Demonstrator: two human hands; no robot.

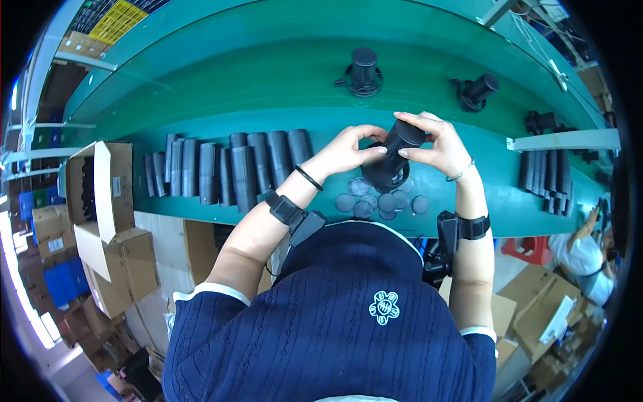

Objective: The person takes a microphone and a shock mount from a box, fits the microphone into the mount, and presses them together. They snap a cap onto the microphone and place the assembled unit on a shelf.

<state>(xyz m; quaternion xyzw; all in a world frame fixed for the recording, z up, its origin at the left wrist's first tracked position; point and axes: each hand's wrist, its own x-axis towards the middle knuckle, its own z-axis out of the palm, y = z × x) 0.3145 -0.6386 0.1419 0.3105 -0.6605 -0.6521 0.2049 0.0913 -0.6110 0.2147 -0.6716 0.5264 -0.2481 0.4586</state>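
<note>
A black cylinder with a flat round top (404,139) and a wider ring-shaped holder (384,175) at its lower end is between my hands, tilted, above the table's near edge. My left hand (353,149) has fingers and thumb closed on its left side. From the right, my right hand (439,146) grips the upper part, with fingers over the top and the thumb on the side. Below lie several loose dark discs (387,202). To the left of my left hand, black perforated tubes (243,175) lie in a row on the green table (328,124).
Similar cylinders in ring holders stand farther back, one in the middle (364,72) and one to the right (478,92). More black tubes (546,175) lie at the right. An open cardboard box (114,191) stands at the left edge. A person (589,261) works at far right.
</note>
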